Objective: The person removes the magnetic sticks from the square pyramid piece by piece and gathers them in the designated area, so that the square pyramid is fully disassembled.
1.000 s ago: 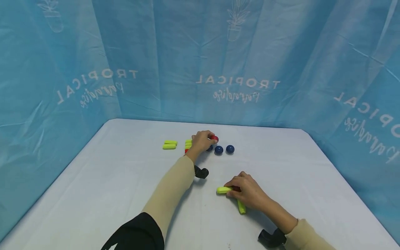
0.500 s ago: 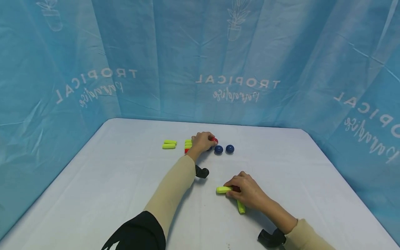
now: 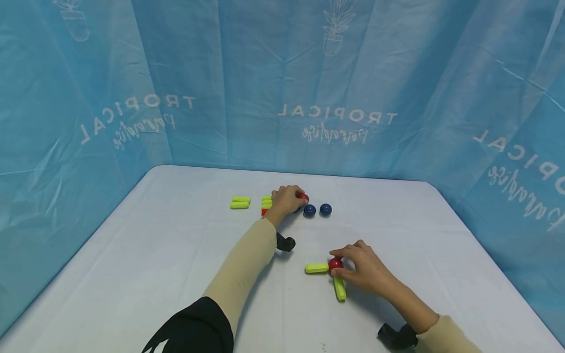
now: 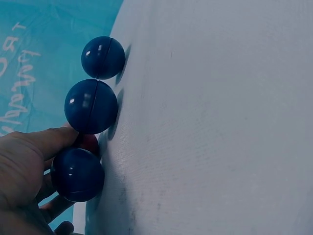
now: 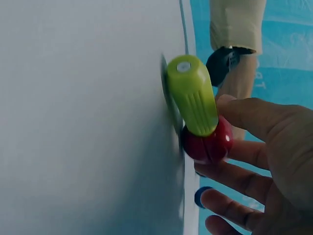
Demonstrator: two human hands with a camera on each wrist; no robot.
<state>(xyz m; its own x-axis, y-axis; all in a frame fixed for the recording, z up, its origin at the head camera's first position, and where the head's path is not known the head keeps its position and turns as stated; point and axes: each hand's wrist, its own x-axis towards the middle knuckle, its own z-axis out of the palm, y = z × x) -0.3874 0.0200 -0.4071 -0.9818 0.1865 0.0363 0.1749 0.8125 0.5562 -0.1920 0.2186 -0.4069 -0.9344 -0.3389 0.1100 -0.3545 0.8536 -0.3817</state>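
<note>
Far off on the table, my left hand (image 3: 285,201) pinches a red ball (image 3: 303,198). In the left wrist view that red ball (image 4: 89,143) shows partly behind a blue ball (image 4: 78,175). Nearer, my right hand (image 3: 370,270) has its fingers spread about a second red ball (image 3: 336,265), the thumb close against its near side. Two yellow-green sticks join this ball: one stick (image 3: 317,268) points left, the other stick (image 3: 340,289) points toward me. The right wrist view has a stick (image 5: 193,95) end-on over the red ball (image 5: 208,147).
Two blue balls (image 3: 310,211) stand just right of my left hand. Beyond its left side lie yellow-green sticks (image 3: 267,202), partly covered, with a red piece (image 3: 264,212). Another pair of sticks (image 3: 240,205) lies further left. A blue curtain (image 3: 282,88) surrounds the white table (image 3: 176,255).
My right hand has spread its fingers and drawn slightly right, uncovering the red ball between the two sticks. The left hand's red ball has dipped a little.
</note>
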